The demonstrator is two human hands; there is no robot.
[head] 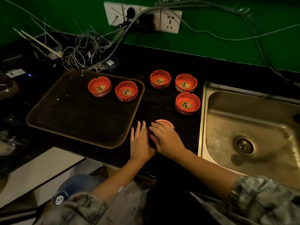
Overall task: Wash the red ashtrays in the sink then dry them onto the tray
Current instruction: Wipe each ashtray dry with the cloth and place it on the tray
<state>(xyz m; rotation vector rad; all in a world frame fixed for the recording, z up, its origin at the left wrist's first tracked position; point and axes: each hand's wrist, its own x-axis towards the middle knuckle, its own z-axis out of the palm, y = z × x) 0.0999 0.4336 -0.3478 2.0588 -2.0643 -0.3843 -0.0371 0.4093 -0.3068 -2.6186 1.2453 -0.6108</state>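
Both hands meet at the desk's front edge, between the tray (48, 111) and the sink (243, 120). The right hand (165, 137) lies over an ashtray (164, 122) that seems turned upside down on the black mat (162, 98), only its far rim showing past the fingers. Those fingers drape over it, lightly curled, and look to be gripping it. The left hand (140, 140) rests flat and open just beside it, toward the tray, fingers straight, holding nothing. The ashtray is round, so it has no long axis; what counts is that its mouth appears to face down. Sink lies to its right, tray to its left, and the right hand is the nearer. Three more ashtrays (187, 103) stand upright toward the back on the mat, and two (126, 91) sit at the tray's far edge.
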